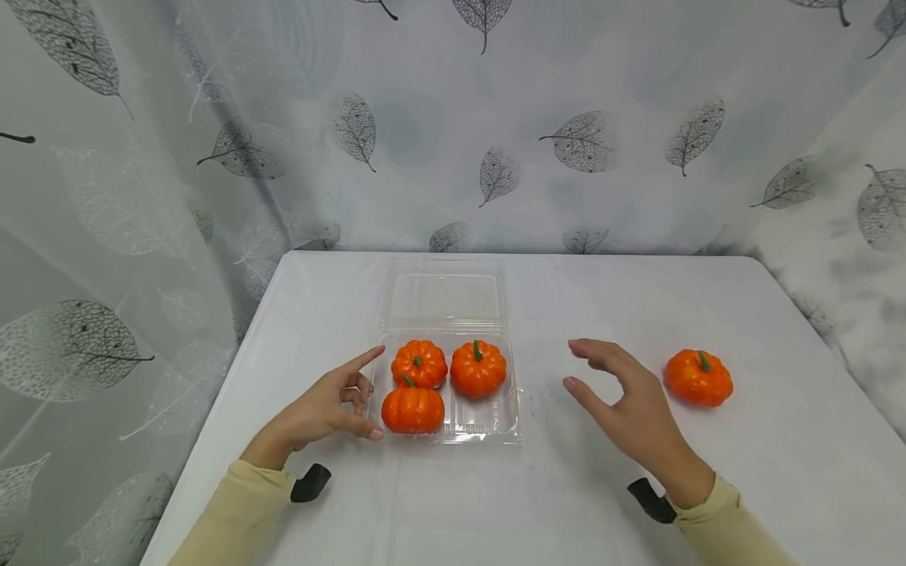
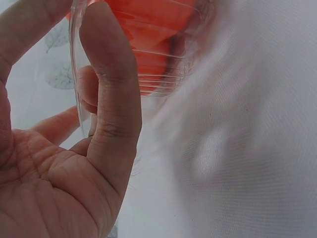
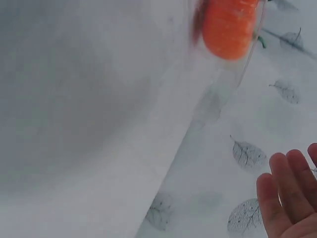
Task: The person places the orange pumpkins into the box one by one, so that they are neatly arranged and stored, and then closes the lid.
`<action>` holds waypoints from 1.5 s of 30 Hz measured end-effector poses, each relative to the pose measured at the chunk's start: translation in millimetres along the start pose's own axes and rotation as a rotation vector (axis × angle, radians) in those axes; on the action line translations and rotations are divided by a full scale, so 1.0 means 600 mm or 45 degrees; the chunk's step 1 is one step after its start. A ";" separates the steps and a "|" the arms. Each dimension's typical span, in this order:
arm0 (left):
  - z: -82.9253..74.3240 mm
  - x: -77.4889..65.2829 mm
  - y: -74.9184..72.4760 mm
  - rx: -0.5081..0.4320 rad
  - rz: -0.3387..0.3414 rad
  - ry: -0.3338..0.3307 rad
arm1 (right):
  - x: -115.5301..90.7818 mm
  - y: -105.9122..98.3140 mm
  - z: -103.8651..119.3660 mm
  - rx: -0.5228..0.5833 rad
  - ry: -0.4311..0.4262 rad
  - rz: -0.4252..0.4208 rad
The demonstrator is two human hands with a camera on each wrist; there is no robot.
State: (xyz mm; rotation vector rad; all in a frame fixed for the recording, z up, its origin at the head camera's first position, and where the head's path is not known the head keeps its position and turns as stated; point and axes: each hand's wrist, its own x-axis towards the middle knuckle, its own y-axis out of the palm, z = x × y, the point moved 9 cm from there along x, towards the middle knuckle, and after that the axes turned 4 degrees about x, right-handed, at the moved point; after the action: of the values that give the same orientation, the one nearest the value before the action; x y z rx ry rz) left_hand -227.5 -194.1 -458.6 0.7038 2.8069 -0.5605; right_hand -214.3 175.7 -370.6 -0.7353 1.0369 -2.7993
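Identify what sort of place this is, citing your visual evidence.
Probably an improvised indoor tabletop workspace: a white rectangular table, pale leaf-printed curtains behind it, and a clear plastic hinged container holding three glossy orange pumpkins.

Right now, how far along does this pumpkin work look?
Three miniature pumpkins already sit in the clear plastic clamshell container, its lid open behind them. In hand: the left hand holds the container's left rim, while the right hand, empty, hovers over the table. Still to do, it seems: the loose fourth pumpkin right of the right hand, and perhaps closing the lid.
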 end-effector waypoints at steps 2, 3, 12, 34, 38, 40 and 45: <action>-0.001 0.000 0.000 -0.004 0.003 0.005 | -0.002 -0.018 -0.009 -0.103 -0.030 -0.044; -0.002 0.000 0.001 -0.004 0.005 0.008 | -0.003 -0.027 -0.013 -0.158 -0.050 -0.066; -0.005 0.000 0.002 0.002 0.006 0.014 | -0.006 -0.103 -0.067 -0.355 -0.005 -0.151; -0.004 0.001 0.001 0.000 0.003 -0.001 | -0.069 -0.159 -0.250 -0.358 0.620 0.016; -0.004 0.001 0.001 0.006 -0.003 -0.002 | -0.076 -0.160 -0.266 -0.343 0.694 0.052; -0.004 0.001 0.001 0.008 -0.006 -0.005 | -0.079 -0.159 -0.270 -0.322 0.707 0.058; -0.005 0.000 0.000 0.021 -0.012 -0.010 | -0.086 -0.158 -0.281 -0.280 0.749 0.080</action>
State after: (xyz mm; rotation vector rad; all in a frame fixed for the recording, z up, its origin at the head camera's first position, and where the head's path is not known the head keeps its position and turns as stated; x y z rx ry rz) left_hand -227.9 -192.8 -456.3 0.6900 2.8032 -0.5875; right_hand -236.4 361.0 -443.0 0.1407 1.4277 -2.9366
